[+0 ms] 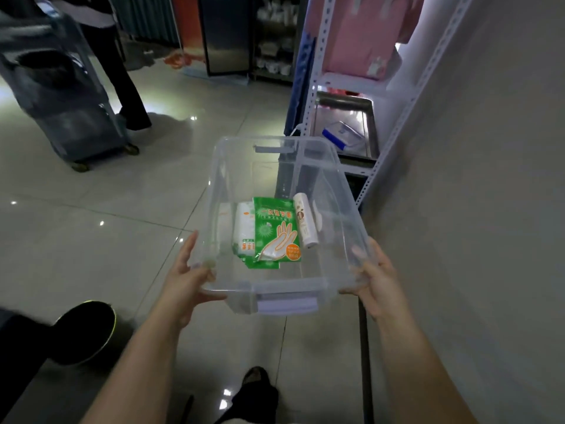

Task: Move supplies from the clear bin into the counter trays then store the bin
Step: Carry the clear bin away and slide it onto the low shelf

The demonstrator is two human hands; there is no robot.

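Fingers (pixel 190 243) of the left hand (pixel 183 278) lie along the left wall of a clear rectangular plastic bin (pixel 215 166), and the thumb hooks the near rim at that corner. The right hand (pixel 377 281) clamps the opposite near corner the same way, its thumb against the rim. Between them the two hands hold the bin in the air above the glossy tiled floor (pixel 122 240), its long side pointing away from the person.

On the bin's bottom lie a green packet printed with a glove outline (pixel 276 234), a white plastic-wrapped pack (pixel 244 224) touching its left edge, and a white cylindrical roll (pixel 305 224) just beside its right edge.

Beyond the bin, against the grey wall, stands a white perforated metal rack (pixel 318 71). A steel tray (pixel 368 123) on its lower shelf carries a clear lid with a blue edge (pixel 341 136), and pink folded items (pixel 360 35) sit above. At far left another person's dark trouser legs (pixel 122 78) stand by a grey wheeled cart (pixel 61 96).
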